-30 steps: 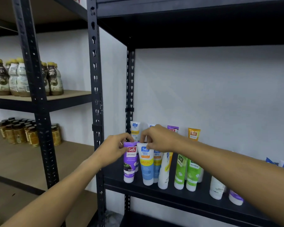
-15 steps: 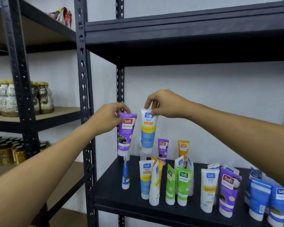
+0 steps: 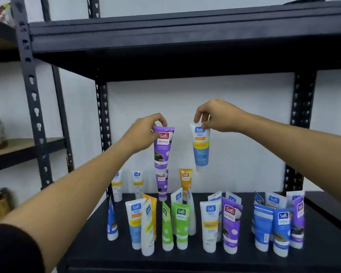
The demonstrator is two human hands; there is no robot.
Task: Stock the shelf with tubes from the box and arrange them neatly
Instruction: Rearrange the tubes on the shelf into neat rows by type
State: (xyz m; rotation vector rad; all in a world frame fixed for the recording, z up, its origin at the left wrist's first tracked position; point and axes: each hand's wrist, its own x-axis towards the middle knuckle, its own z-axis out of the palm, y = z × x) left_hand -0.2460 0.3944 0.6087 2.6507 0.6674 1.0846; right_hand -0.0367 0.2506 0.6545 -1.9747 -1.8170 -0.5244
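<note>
My left hand (image 3: 144,133) pinches the top seam of a purple tube (image 3: 162,147) and holds it hanging in the air above the black shelf (image 3: 98,251). My right hand (image 3: 215,116) pinches a blue-and-white tube (image 3: 200,147) the same way, a little to the right. Both tubes hang cap down, apart from each other. Below them several tubes stand cap down on the shelf: a green tube (image 3: 182,225), a white-and-blue tube (image 3: 210,227) and another purple tube (image 3: 231,227) in front, and an orange tube (image 3: 185,179) against the back wall. No box is in view.
The shelf above (image 3: 185,36) overhangs the hands closely. Black uprights stand at the left (image 3: 31,95) and back right (image 3: 301,119). A neighbouring wooden shelf (image 3: 26,143) at the left holds blurred bottles. A tight cluster of blue tubes (image 3: 274,229) fills the shelf's right side.
Both hands lifted the purple and blue tubes off the shelf's front row and carried them up and apart. The view shifted right and down, showing more of the shelf.
</note>
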